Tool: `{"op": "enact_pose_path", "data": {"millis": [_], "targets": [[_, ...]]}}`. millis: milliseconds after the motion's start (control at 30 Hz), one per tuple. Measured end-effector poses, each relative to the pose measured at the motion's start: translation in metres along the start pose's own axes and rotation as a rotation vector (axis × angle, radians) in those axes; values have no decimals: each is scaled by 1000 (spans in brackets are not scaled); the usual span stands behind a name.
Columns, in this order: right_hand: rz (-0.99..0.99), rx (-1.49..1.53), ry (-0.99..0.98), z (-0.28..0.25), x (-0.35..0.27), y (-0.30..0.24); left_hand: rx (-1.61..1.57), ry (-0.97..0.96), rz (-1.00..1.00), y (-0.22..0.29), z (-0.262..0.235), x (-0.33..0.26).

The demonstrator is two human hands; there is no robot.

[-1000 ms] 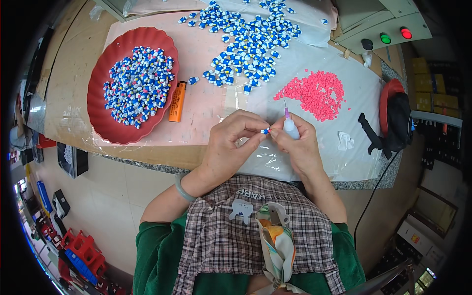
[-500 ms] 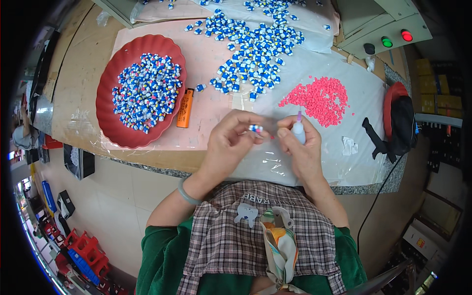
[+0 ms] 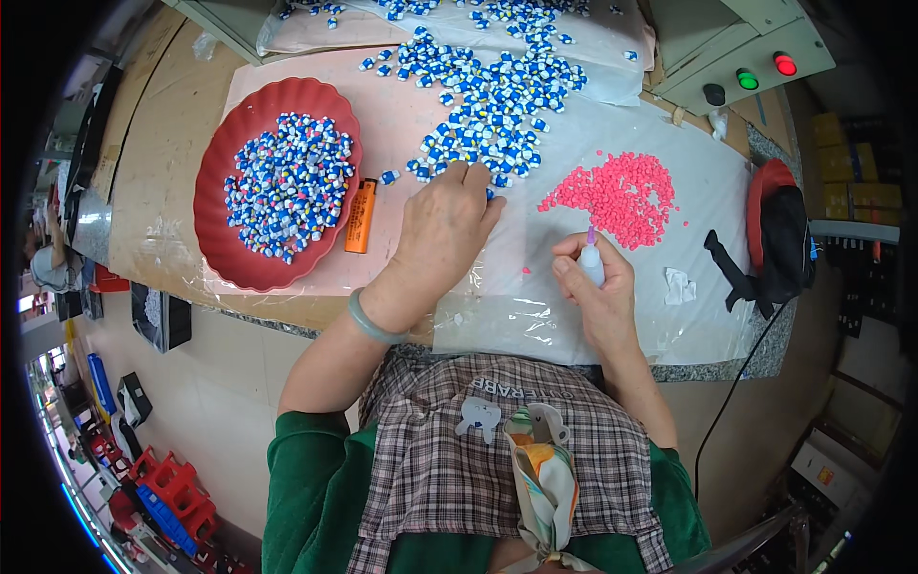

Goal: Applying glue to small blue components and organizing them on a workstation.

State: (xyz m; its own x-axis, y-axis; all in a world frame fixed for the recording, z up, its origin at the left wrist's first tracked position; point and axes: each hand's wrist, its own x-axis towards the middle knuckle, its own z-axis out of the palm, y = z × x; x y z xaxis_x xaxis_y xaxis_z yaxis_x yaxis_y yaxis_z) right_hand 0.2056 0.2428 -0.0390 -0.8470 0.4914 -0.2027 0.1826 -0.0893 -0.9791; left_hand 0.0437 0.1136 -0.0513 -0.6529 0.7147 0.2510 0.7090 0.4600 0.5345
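Observation:
My left hand [image 3: 443, 228] reaches to the near edge of a pile of small blue-and-white pieces [image 3: 488, 115]. Its fingers are bent down and closed among them. A bit of blue shows by the fingertips, but what they pinch is hidden by the hand. In my right hand [image 3: 602, 287] is a small white squeeze bottle [image 3: 591, 265] with a purple tip pointing up and away. Just beyond that hand lies a heap of little pink pieces [image 3: 626, 201]. One stray pink piece [image 3: 526, 271] rests on the sheet between my hands.
At left stands a red scalloped bowl [image 3: 212, 230] holding many blue-and-white pieces with pink bits. An orange lighter-like stick [image 3: 360, 217] lies beside it. Crumpled white tissue [image 3: 680, 286] and a black strap [image 3: 732, 268] are at right. A grey box with lit buttons [image 3: 747, 78] stands far right.
My left hand has moved away from the right hand, forward to the pile; the small blue-and-white piece at its fingertips no longer shows. My right hand has shifted slightly right, still gripping the squeeze bottle.

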Motion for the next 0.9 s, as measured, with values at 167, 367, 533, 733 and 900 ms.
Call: {"op": "enact_pose_path", "data": {"millis": [167, 367, 533, 733, 900], "targets": [[-45, 33, -31, -8, 0, -4, -231, -170, -128, -4, -10, -6], [-54, 161, -55, -18, -1, -10, -1342, -392, -483, 4, -20, -30], [-225, 85, 54, -28, -3, -11, -1505, -367, -516, 14, -15, -44], [-415, -156, 168, -19, -9, -27, -1436, -326, -518, 15, -11, -53], [-545, -351, 134, -20, -17, -30, -1335, -315, -510, 21, -14, -54]]}}
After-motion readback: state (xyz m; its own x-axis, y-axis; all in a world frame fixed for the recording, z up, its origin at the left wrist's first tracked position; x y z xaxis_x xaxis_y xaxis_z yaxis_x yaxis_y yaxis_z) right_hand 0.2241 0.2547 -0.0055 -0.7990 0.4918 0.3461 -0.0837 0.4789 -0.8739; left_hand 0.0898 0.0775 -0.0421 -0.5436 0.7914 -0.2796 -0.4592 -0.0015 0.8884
